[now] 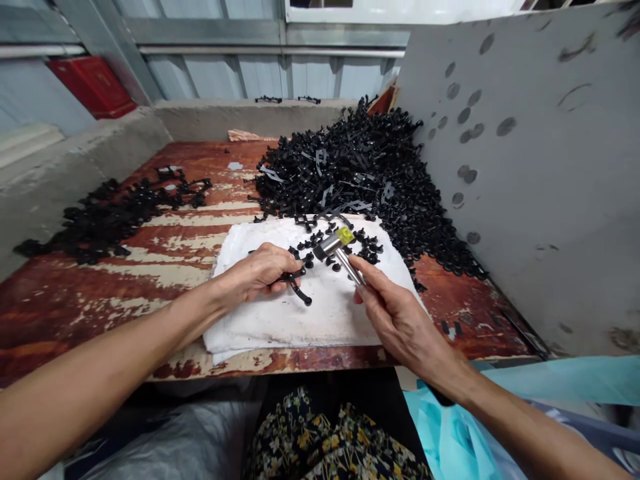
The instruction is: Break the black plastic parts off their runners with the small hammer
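Observation:
My left hand (270, 268) is closed on a black bracket-like part (299, 292), whose curved arm with a round end sticks out over the white cloth (280, 327). In my right hand (387, 303) is a small hammer (331, 244) with a shiny metal head, one dark face and one yellow face. Its head is up and to the left of my fingers, close to the black part but apart from it. Several small black knob-like pieces (367, 250) lie loose on the cloth behind the hammer. My left palm hides some of the held part.
A large heap of black parts (345, 160) fills the back right, against a grey panel (525, 167). A smaller pile of black brackets (120, 213) lies at the left of the worn red-brown table (165, 293). A concrete ledge (240, 117) runs along the back.

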`<action>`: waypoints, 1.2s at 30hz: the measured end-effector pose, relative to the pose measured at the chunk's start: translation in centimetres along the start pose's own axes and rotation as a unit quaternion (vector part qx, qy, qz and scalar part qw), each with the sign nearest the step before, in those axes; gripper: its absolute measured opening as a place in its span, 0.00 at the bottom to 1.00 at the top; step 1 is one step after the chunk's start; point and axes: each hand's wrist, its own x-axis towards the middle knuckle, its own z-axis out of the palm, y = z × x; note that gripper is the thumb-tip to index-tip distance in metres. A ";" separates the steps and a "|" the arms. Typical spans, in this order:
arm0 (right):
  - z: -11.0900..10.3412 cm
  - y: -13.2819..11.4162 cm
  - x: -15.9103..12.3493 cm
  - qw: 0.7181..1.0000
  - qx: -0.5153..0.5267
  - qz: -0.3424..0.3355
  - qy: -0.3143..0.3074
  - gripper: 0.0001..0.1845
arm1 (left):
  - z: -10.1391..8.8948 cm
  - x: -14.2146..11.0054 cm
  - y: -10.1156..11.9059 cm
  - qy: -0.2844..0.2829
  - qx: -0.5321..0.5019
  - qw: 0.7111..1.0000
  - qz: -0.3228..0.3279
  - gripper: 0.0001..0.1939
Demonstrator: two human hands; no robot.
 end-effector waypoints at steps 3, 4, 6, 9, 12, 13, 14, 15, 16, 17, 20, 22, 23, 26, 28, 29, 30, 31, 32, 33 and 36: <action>-0.1 0.6 1.0 0.990 -0.106 -0.095 -0.012 0.28 | -0.3 0.3 0.1 -0.013 0.046 0.999 0.023 0.15; -0.1 0.7 1.3 0.985 -0.128 -0.113 -0.010 0.29 | -0.4 0.4 0.1 -0.016 0.065 0.997 0.026 0.15; -0.2 0.7 1.6 0.976 -0.164 -0.143 0.012 0.31 | -0.6 0.6 0.1 -0.018 0.088 0.996 0.026 0.14; -0.2 0.5 1.8 0.958 -0.236 -0.162 0.021 0.33 | -0.9 0.9 -0.1 -0.022 0.092 0.995 0.027 0.13; -0.3 0.3 1.9 0.943 -0.294 -0.154 -0.023 0.33 | -0.9 0.8 -0.1 -0.032 0.079 0.996 0.026 0.13; -0.3 0.3 1.8 0.944 -0.289 -0.158 -0.021 0.33 | -0.9 0.7 -0.1 -0.035 0.072 0.997 0.021 0.13; -0.3 0.2 1.7 0.948 -0.273 -0.165 -0.007 0.33 | -0.9 0.6 0.0 -0.035 0.067 0.997 0.016 0.13; -0.3 0.1 1.7 0.951 -0.254 -0.174 0.017 0.33 | -0.9 0.5 0.0 -0.033 0.064 0.997 0.010 0.13; -0.3 0.1 1.6 0.952 -0.244 -0.181 0.036 0.33 | -0.9 0.4 0.1 -0.030 0.064 0.997 0.006 0.13; -0.2 0.1 1.6 0.950 -0.248 -0.185 0.040 0.34 | -0.8 0.3 0.2 -0.030 0.064 0.997 0.004 0.14; -0.1 0.2 1.6 0.935 -0.309 -0.171 -0.018 0.37 | -0.7 0.3 0.1 -0.028 0.065 0.997 0.005 0.14; -0.1 0.4 1.7 0.935 -0.311 -0.170 -0.031 0.37 | -0.7 0.4 0.0 -0.025 0.053 0.998 -0.001 0.12; -0.1 0.4 1.7 0.938 -0.300 -0.174 -0.015 0.36 | -0.7 0.6 -0.1 -0.023 0.046 0.999 -0.006 0.11; -0.2 0.4 1.6 0.934 -0.309 -0.178 0.005 0.35 | -0.8 0.8 -0.5 -0.028 0.039 0.999 -0.016 0.13; -0.2 0.4 1.5 0.925 -0.339 -0.167 -0.028 0.34 | -0.9 0.9 -0.7 -0.033 0.037 0.999 -0.017 0.14; -0.2 0.4 1.4 0.924 -0.343 -0.165 -0.035 0.34 | -0.9 0.9 -0.7 -0.038 0.032 0.999 -0.016 0.13; -0.2 0.4 1.3 0.925 -0.341 -0.164 -0.031 0.33 | -0.9 0.9 -0.8 -0.042 0.026 0.999 -0.013 0.13; -0.2 0.4 1.1 0.927 -0.338 -0.164 -0.023 0.33 | -0.9 0.8 -0.8 -0.044 0.021 0.999 -0.011 0.13; -0.2 0.4 1.1 0.926 -0.342 -0.162 -0.016 0.34 | -0.9 0.8 -0.9 -0.045 0.017 0.999 -0.009 0.13; -0.2 0.4 1.1 0.922 -0.351 -0.159 -0.020 0.34 | -0.9 0.8 -0.9 -0.045 0.016 0.999 -0.007 0.13; -0.3 0.2 1.5 0.910 -0.383 -0.151 -0.056 0.34 | -1.0 0.6 -1.0 -0.047 0.015 0.999 -0.003 0.13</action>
